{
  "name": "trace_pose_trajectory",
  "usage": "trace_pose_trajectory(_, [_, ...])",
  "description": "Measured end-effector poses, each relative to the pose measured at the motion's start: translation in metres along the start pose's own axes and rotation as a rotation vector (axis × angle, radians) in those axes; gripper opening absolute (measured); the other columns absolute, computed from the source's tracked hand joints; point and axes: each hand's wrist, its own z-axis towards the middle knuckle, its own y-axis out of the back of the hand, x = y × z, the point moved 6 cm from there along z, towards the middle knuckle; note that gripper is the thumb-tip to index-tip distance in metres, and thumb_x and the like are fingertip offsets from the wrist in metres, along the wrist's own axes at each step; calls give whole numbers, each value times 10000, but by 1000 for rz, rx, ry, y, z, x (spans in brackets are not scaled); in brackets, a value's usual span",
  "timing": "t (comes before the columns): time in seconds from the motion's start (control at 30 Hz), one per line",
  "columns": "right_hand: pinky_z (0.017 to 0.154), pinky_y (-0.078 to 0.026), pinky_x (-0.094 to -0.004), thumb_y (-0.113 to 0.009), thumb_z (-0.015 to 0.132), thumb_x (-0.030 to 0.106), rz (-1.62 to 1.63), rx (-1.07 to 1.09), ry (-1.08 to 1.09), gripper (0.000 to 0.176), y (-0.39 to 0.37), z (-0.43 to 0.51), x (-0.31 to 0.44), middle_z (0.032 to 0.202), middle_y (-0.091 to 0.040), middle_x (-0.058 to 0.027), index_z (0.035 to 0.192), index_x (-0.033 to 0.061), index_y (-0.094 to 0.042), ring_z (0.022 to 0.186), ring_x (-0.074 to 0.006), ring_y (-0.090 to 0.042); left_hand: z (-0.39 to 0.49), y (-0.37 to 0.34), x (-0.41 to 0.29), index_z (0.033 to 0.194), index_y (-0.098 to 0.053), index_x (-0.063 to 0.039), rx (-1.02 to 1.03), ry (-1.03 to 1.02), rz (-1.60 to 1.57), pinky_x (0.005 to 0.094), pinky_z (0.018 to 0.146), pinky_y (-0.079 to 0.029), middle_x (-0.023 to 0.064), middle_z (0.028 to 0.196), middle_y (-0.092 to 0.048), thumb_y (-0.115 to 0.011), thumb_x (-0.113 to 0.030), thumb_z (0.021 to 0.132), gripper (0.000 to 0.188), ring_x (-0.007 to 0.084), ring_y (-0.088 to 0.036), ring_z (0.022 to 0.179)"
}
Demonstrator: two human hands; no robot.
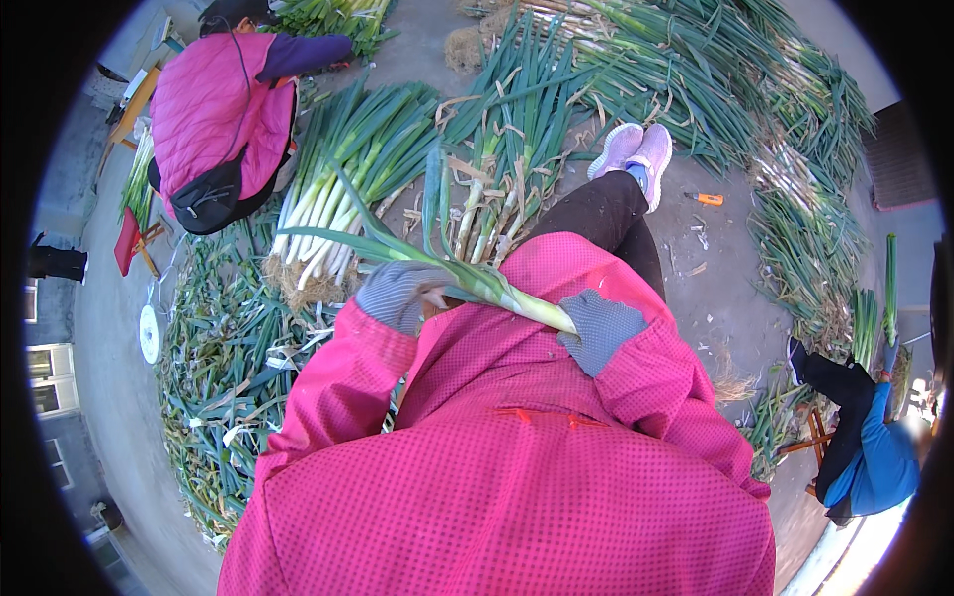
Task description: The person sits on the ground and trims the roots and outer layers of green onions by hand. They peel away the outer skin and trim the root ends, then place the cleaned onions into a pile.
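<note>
A single large green onion (pixel 492 287) lies slantwise across my lap, its leaves towards the upper left. My right hand (pixel 602 328), in a grey knit glove, grips the white lower end of the stalk. My left hand (pixel 402 294), gloved alike with bare skin showing at the fingers, is beside the leafy part. Its fingers are partly hidden, so whether they pinch anything is unclear. Before me lie loose green onions (pixel 514 156) with dry leaves. Left of these is a pile of cleaner stalks (pixel 350 179) with white stems and roots.
Stripped leaves (pixel 231 372) heap on the floor at left. More green onions (pixel 671 82) stretch along the far and right sides. An orange-handled cutter (pixel 706 199) lies past my knee. A person in a pink vest (pixel 212 112) bends at upper left; another in blue (pixel 876 462) sits at right.
</note>
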Motion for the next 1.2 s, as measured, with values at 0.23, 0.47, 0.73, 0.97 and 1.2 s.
trace_pose_trajectory(0.23, [799, -462, -412, -601, 785, 298, -147, 113, -38, 386, -2, -2, -1, 1039, -587, -121, 1140, 157, -547, 926, -303, -590, 73, -88, -56, 1143, -551, -187, 595, -237, 343, 410, 791, -469, 62, 1037, -613, -605, -350, 759, 421, 263, -601, 952])
trace_pose_trajectory(0.47, [827, -453, -419, -595, 793, 308, -132, 136, -37, 478, -13, -1, -8, 1068, -580, -123, 1237, 179, -474, 953, -302, -584, 60, -86, -59, 1009, -587, -201, 407, -402, 547, 374, 662, -462, 16, 849, -614, -608, -382, 730, 333, 219, -611, 802])
trace_pose_trajectory(0.73, [775, -465, -436, -557, 809, 368, -65, 123, -36, 361, -20, 16, -8, 964, -620, -144, 1070, 118, -545, 877, -334, -602, 69, -98, -75, 920, -622, -131, 473, -417, 738, 377, 668, -470, 48, 835, -621, -542, -307, 795, 230, 221, -625, 806])
trace_pose_trajectory(0.97, [775, -466, -429, -498, 851, 420, 98, 40, -6, 399, -33, 36, -10, 966, -620, -169, 1061, 82, -531, 882, -352, -601, 71, -90, -88, 965, -616, -80, 663, 20, 551, 392, 745, -492, 110, 921, -630, -496, -228, 841, 227, 276, -624, 873])
trace_pose_trajectory(1.2, [708, -477, -444, -460, 855, 493, 185, 37, -13, 488, -41, 38, -20, 908, -624, -203, 1047, 47, -508, 827, -367, -614, 79, -75, -55, 983, -609, -54, 358, 530, 188, 387, 762, -494, 133, 954, -624, -498, -188, 844, 222, 299, -617, 878])
